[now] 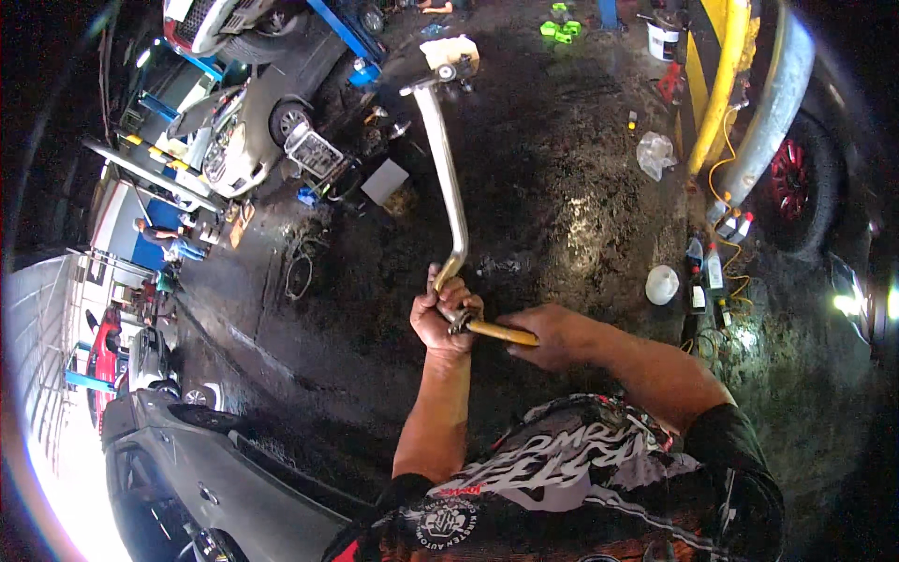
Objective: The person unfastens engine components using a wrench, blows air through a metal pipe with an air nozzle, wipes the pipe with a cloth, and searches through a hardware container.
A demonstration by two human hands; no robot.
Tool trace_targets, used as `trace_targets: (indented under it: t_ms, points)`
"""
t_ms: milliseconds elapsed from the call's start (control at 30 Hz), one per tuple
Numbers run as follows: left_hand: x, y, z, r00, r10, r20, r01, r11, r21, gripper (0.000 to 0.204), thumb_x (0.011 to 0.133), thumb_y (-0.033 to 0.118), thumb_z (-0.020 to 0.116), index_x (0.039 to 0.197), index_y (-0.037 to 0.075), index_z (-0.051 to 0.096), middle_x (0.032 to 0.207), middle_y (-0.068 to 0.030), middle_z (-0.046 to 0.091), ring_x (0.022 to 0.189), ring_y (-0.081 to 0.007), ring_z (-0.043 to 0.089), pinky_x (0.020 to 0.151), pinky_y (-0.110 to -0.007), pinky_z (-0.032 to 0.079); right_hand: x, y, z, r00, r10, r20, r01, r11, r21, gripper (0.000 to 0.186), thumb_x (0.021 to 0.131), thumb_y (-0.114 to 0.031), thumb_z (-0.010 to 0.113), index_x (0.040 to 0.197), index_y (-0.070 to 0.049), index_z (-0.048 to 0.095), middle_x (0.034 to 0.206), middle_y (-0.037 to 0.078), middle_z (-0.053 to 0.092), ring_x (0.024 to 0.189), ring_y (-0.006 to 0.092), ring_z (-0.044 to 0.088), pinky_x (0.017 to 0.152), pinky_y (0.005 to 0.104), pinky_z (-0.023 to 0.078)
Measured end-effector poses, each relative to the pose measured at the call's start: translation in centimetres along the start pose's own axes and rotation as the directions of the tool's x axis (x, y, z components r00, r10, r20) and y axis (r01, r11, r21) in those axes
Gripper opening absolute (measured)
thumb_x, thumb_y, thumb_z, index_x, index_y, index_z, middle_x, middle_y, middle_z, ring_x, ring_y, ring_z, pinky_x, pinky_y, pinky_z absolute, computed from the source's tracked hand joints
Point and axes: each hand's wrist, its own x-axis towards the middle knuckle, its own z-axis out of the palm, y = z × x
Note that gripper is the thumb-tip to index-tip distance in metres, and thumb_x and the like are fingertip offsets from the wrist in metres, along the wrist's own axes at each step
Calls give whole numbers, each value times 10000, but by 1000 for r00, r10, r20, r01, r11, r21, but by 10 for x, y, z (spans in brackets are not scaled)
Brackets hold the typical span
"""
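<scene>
A long silvery metal pipe [440,159], bent near its lower end, reaches away from me with a flange-like fitting at its far end. My left hand [440,323] is closed around the bent end of it. Close by, my right hand [557,335] grips a yellow-orange rod-like piece [501,332], which meets a small dark metal part [460,323] at my left palm. Fingers hide how the yellow piece and the pipe are joined, if they are.
Dark, stained floor [543,178] lies below. A grey car [197,468] stands at the lower left. On the right are a yellow lift post [719,84], a white jug [662,285], bottles [714,270] and an orange hose [742,281]. A person [169,239] is far left.
</scene>
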Motion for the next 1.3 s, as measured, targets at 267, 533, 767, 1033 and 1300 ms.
trace_targets:
  t_ms: [267, 533, 767, 1033, 1300]
  points:
    - [1, 2, -6, 999, 30, 32, -30, 1000, -8, 371, 738, 142, 533, 1096, 145, 627, 736, 11, 453, 614, -104, 476, 719, -358, 441, 2, 6, 4, 998, 48, 28, -48, 999, -19, 485, 843, -267, 636, 1278, -91, 514, 1018, 198, 644, 940, 362, 626, 840, 433, 499]
    - [2, -2, 0, 997, 81, 5, -81, 997, 12, 361, 729, 133, 532, 1078, 162, 620, 738, 6, 454, 594, -105, 473, 688, -343, 448, 0, 5, 1, 997, 71, 43, -74, 995, 66, 495, 848, -286, 637, 1288, -97, 511, 1074, 184, 640, 978, 337, 627, 873, 411, 496]
    - [2, -1, 11, 991, 120, 54, -127, 982, 142, 325, 733, 138, 555, 1054, 178, 578, 680, 20, 438, 583, -108, 469, 668, -345, 446, 1, -5, -6, 998, 47, 31, -47, 999, -5, 500, 854, -294, 631, 1292, -85, 506, 1021, 183, 656, 916, 325, 644, 835, 391, 507]
    - [0, 0, 17, 968, 219, 121, -245, 927, 284, 302, 775, 143, 531, 1073, 182, 558, 687, 26, 402, 569, -108, 414, 648, -362, 454, -2, 2, 3, 986, 165, -19, -160, 976, 145, 506, 838, -300, 663, 1261, -55, 533, 959, 168, 660, 836, 252, 632, 788, 359, 496]
    - [0, -1, 42, 941, 299, 159, -334, 899, 282, 365, 740, 141, 564, 1097, 194, 507, 688, 12, 426, 558, -118, 447, 647, -390, 472, 0, -9, -4, 969, 246, -19, -229, 927, 298, 480, 834, -290, 664, 1234, -48, 553, 951, 168, 663, 843, 242, 633, 780, 355, 497]
